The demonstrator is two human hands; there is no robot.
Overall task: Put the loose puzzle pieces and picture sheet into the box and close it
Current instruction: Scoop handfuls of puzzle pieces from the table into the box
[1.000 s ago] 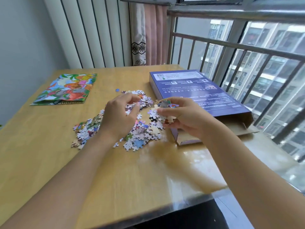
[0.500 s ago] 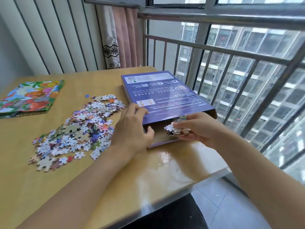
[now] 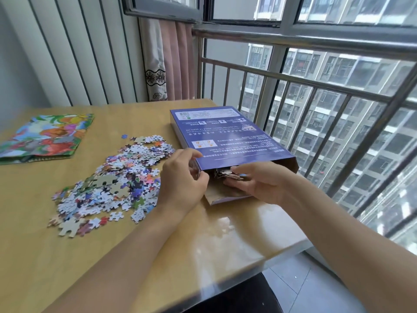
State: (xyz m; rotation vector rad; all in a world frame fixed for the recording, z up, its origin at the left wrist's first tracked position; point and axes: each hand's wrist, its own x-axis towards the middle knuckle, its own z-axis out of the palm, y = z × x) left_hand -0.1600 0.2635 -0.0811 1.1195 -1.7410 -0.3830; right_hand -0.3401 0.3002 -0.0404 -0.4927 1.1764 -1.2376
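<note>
**Feeding a handful into the open end of the box**

Here we pinch a small clutch of puzzle pieces (image 3: 228, 173) in our right hand (image 3: 259, 186), fingers curled round them at the mouth of the box (image 3: 225, 136), just under the lip of its blue top face. Our left hand (image 3: 180, 184) grips the near left corner of that opening, thumb and fingers curled on the edge, and seems to hold the end open.

The box lies flat on the wooden table (image 3: 112, 256) beside the window railing (image 3: 316, 84), its brown end flap (image 3: 225, 195) folded out toward us beneath our right hand. To the left of the box, touching nothing we hold, the main heap of loose pieces (image 3: 108, 184) is spread across the table. Well beyond it, at the far left edge, lies the colourful picture sheet (image 3: 45, 136), untouched.

We judge the loading step to be in hand and far from done: most pieces are still outside. Next we would need to release this handful deep inside, then go back to the heap for more. The sheet and the flap come later.
</note>
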